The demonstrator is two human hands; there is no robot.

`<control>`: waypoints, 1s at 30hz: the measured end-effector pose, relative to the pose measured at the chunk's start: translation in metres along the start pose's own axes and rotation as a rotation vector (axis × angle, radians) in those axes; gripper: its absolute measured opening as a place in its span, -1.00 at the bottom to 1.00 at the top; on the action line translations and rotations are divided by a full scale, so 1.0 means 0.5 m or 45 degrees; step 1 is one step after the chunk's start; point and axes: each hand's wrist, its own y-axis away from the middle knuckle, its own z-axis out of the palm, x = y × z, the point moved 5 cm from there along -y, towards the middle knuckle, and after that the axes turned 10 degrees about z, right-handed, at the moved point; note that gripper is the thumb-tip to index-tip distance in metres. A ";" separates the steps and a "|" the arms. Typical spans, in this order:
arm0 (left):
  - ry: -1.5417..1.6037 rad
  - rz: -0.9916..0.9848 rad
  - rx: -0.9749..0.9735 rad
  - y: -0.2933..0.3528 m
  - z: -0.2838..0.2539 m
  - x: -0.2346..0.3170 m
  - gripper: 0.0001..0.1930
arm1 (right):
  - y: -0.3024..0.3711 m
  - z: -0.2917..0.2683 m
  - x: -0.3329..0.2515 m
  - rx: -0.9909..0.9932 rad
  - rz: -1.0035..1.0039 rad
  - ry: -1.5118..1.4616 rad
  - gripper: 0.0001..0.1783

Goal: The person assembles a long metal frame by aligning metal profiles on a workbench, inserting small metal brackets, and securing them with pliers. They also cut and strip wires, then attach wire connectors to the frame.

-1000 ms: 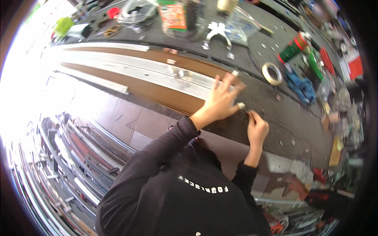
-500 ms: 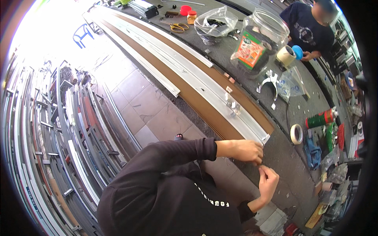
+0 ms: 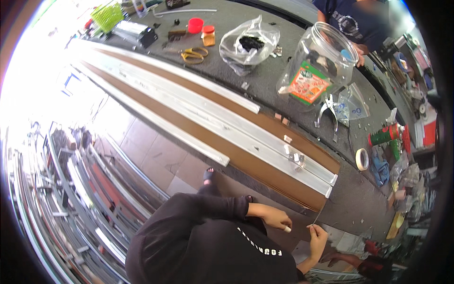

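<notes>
My left hand (image 3: pixel 278 219) is held in front of my body with its fingers curled closed. A small white piece (image 3: pixel 287 229) shows at its fingertips, too small to name. To its right, my right hand (image 3: pixel 318 238) pinches a thin stick-like strip (image 3: pixel 316 219), which points up toward the workbench. Both hands are apart, off the bench's near edge. Beyond them lie long white profiles (image 3: pixel 265 152) on brown cardboard (image 3: pixel 302 199). Small clear plastic pieces (image 3: pixel 297 160) rest on the profiles near their right end.
On the dark bench stand a clear jar (image 3: pixel 295 61), a plastic bag (image 3: pixel 246 47), yellow scissors (image 3: pixel 194 55), pliers (image 3: pixel 327 111), a tape roll (image 3: pixel 362 159) and a spray can (image 3: pixel 384 134). Another person (image 3: pixel 352 21) is across the bench. Racked metal bars (image 3: pixel 94 199) fill the left.
My hands have separated and dropped back from the end of the profiles toward my body. The thin strip now shows above my right hand. The view has shifted, and a limb appears at lower right.
</notes>
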 end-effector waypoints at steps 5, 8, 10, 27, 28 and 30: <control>0.299 -0.186 -0.173 0.134 0.019 -0.091 -0.40 | 0.051 0.135 -0.024 0.406 0.220 -0.321 -0.78; 0.400 -0.248 -0.200 0.187 0.018 -0.100 -0.44 | 0.071 0.192 -0.056 0.578 0.211 -0.586 -0.74; 0.465 -0.208 -0.235 0.211 0.014 -0.083 -0.46 | 0.103 0.211 -0.071 0.742 0.277 -0.533 -0.75; 0.591 -0.321 -0.069 0.131 0.171 -0.044 -0.53 | 0.381 0.225 0.058 1.006 0.358 0.179 -0.84; 0.652 -0.355 -0.014 0.122 0.195 -0.050 -0.52 | 0.387 0.238 0.070 0.962 0.372 0.099 -0.86; 0.816 -0.340 0.125 0.113 0.236 -0.055 -0.50 | 0.408 0.267 0.078 0.926 0.300 0.034 -0.87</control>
